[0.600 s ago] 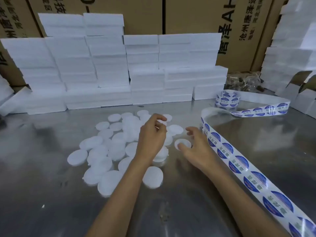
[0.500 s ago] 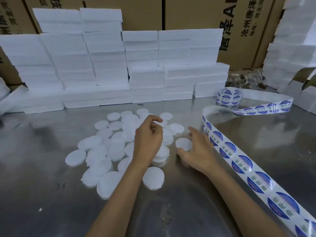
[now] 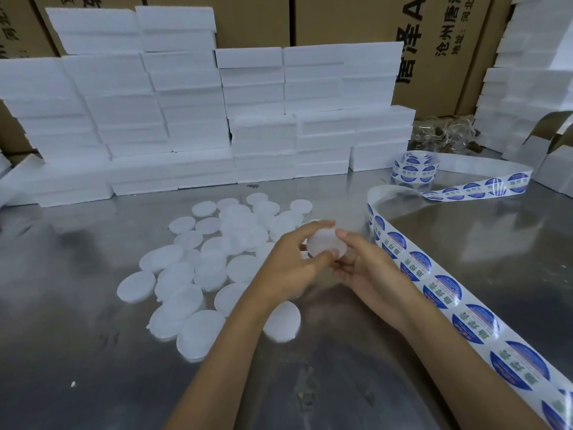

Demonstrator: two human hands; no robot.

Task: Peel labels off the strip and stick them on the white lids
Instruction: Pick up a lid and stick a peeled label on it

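In the head view both hands meet over the middle of the steel bench (image 3: pixel 93 352), holding one white lid (image 3: pixel 325 243) between them: the left hand (image 3: pixel 288 268) has its thumb and fingers curled round the lid's near and far rim, and the right hand (image 3: pixel 366 268) pinches it from the right side with fingers underneath. The step in hand looks like readying a bare lid to take a label; no label shows on it yet. The next move would call for one hand to free itself, reach right to the label strip (image 3: pixel 443 290) and lift a sticker's edge cleanly off the backing, then set it centred on the lid. The strip runs from the bench's near right corner back to a loose roll (image 3: pixel 414 169) towards the far right edge. The heap of unlabelled lids (image 3: pixel 198 268) lies left of the hands. The round labels are blue and white with green Chinese characters, too blurred to read. Cardboard cartons (image 3: pixel 440 41) behind the white boxes (image 3: pixel 186 119) at the far edge bear large characters, among them "沧州" and "地址".
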